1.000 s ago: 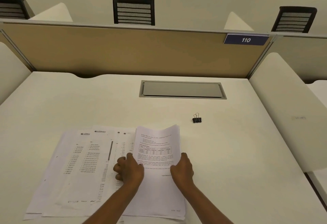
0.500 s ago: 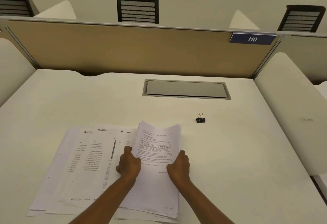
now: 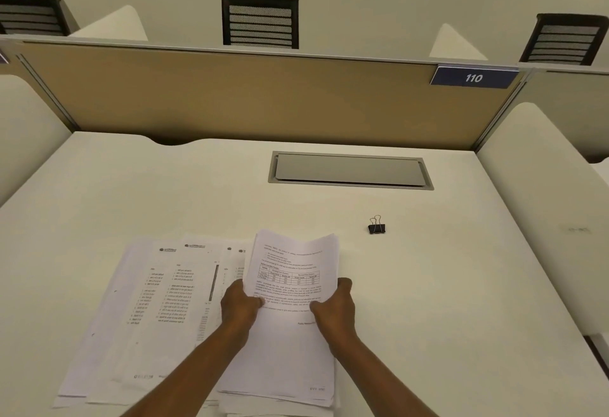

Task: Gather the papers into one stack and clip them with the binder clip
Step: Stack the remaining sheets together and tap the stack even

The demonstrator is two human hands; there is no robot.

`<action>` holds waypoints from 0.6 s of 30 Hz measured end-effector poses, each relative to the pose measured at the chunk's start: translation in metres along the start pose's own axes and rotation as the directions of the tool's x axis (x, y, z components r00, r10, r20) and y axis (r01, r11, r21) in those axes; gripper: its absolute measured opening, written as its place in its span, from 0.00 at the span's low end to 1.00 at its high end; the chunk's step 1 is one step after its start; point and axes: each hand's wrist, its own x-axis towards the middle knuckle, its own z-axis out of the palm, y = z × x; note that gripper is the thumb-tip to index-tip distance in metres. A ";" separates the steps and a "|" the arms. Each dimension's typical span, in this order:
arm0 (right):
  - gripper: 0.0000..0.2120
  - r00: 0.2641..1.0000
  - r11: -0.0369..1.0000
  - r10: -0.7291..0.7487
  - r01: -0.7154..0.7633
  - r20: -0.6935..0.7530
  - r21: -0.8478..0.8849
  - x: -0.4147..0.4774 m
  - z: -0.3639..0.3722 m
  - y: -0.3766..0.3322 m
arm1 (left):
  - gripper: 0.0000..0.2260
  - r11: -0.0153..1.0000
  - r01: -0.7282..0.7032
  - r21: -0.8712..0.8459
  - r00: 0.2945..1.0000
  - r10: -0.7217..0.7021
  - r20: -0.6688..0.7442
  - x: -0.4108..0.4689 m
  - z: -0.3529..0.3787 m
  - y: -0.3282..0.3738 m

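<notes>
A stack of printed papers [image 3: 290,350] lies at the near middle of the white desk [image 3: 164,192], its far end bowed slightly upward. My left hand [image 3: 239,306] grips the stack's left edge and my right hand [image 3: 334,309] grips its right edge. To the left, several loose printed sheets [image 3: 158,311] lie fanned out flat, partly under the stack. A small black binder clip [image 3: 376,226] with silver handles sits on the desk beyond and to the right of the stack, apart from both hands.
A grey metal cable flap [image 3: 351,171] is set into the desk behind the clip. A tan partition [image 3: 230,100] with a "110" sign [image 3: 473,78] closes the far edge, and white side dividers [image 3: 540,202] flank the desk. Black chairs [image 3: 260,21] stand beyond.
Both hands have closed on the stack's side edges and lifted its far end a little; my view has shifted slightly. The clip and loose sheets have not moved.
</notes>
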 end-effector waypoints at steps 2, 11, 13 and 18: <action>0.32 0.999 0.989 0.050 -0.049 -0.006 0.139 0.000 -0.005 -0.002 | 0.18 1.000 -0.023 -0.006 1.000 0.023 0.018 0.002 -0.002 0.000; 0.10 0.994 0.996 0.069 -0.073 0.079 0.049 0.005 0.002 0.001 | 0.16 0.978 -0.068 0.200 0.993 0.086 -0.085 0.013 -0.013 -0.006; 0.08 0.996 0.999 0.033 -0.031 0.082 -0.034 0.003 0.012 -0.003 | 0.19 0.875 -0.038 0.482 0.985 0.114 -0.131 0.013 -0.013 -0.006; 0.11 0.998 0.967 -0.020 0.035 0.061 -0.254 0.005 0.031 -0.008 | 0.21 0.756 0.017 0.654 0.980 0.118 -0.162 0.011 -0.011 -0.003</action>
